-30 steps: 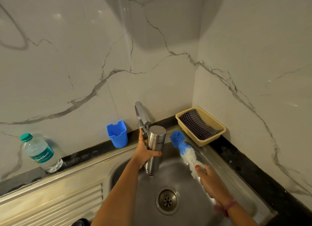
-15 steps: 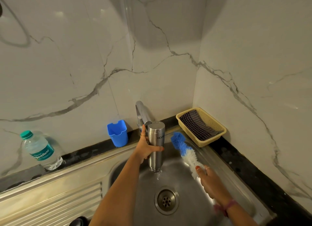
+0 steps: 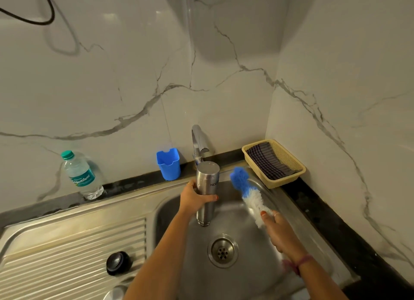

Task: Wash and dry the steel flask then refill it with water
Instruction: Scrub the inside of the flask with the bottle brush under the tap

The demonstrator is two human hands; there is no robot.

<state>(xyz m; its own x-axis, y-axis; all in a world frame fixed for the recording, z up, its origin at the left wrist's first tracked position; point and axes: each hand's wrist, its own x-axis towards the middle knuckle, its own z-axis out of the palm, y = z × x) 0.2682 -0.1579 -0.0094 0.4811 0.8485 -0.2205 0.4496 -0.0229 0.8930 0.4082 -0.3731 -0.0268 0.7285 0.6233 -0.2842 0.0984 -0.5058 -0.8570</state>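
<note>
My left hand (image 3: pixel 193 197) grips the steel flask (image 3: pixel 207 185) around its middle. The flask is upside down over the sink basin (image 3: pixel 244 275), its mouth pointing down and its base just under the tap (image 3: pixel 198 140). My right hand (image 3: pixel 281 233) holds a bottle brush (image 3: pixel 247 191) by its handle to the right of the flask; the blue and white head points up and left, apart from the flask. A black flask cap (image 3: pixel 118 262) lies on the ribbed drainboard (image 3: pixel 67 255).
A yellow basket (image 3: pixel 277 183) holding a dark checked cloth (image 3: pixel 267 160) sits in the back right corner. A blue plastic cup (image 3: pixel 168 164) and a clear water bottle (image 3: pixel 80 176) with a green cap stand on the dark ledge by the wall. The drain (image 3: pixel 222 251) lies below the flask.
The view has tilted down, bringing the cap and drainboard into sight. The trickle seen under the flask's mouth earlier is gone. Both hands keep their hold.
</note>
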